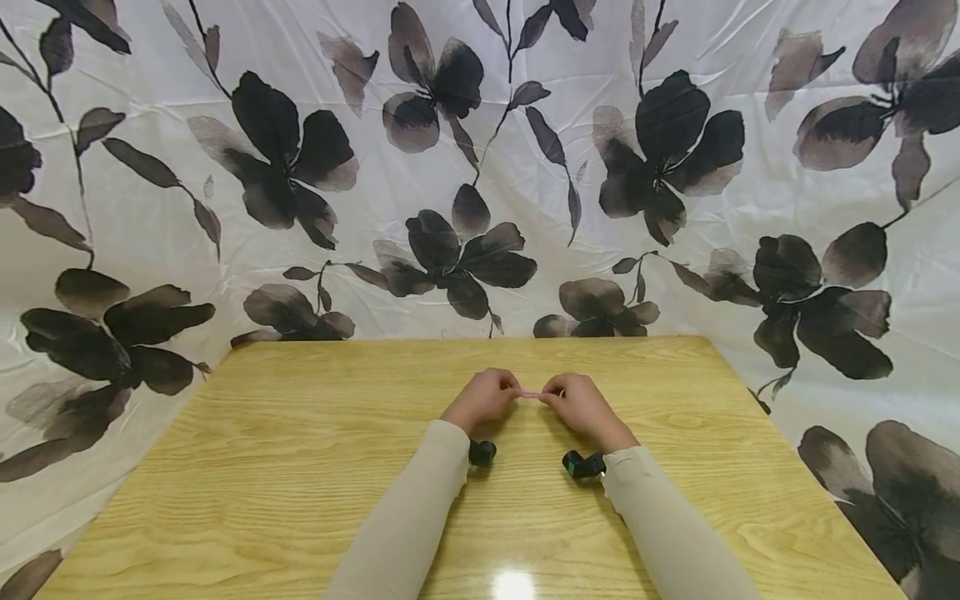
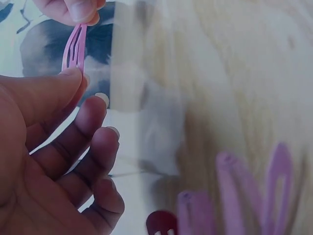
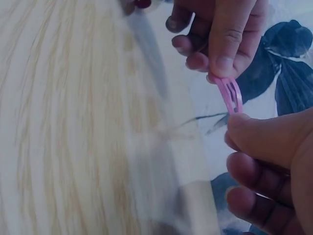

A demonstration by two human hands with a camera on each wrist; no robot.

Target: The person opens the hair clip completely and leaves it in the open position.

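Observation:
A pink snap hair clip [image 1: 529, 394] spans the short gap between the two hands, over the far half of the table. My left hand [image 1: 487, 397] pinches one end between thumb and index finger, the other fingers loosely bent. The opposite end is pinched by my right hand [image 1: 581, 405]. Seen in the left wrist view, the clip [image 2: 74, 49] has a slotted, slightly bowed body. In the right wrist view, the clip [image 3: 230, 94] shows between both thumbs, its ends hidden under the fingertips.
The wooden table [image 1: 300, 467] reaches back to a floral cloth [image 1: 480, 167]. Black wrist cameras sit below both hands. At the bottom of the left wrist view, blurred pink clip shapes [image 2: 230, 191] stand beside a dark red piece [image 2: 161, 223].

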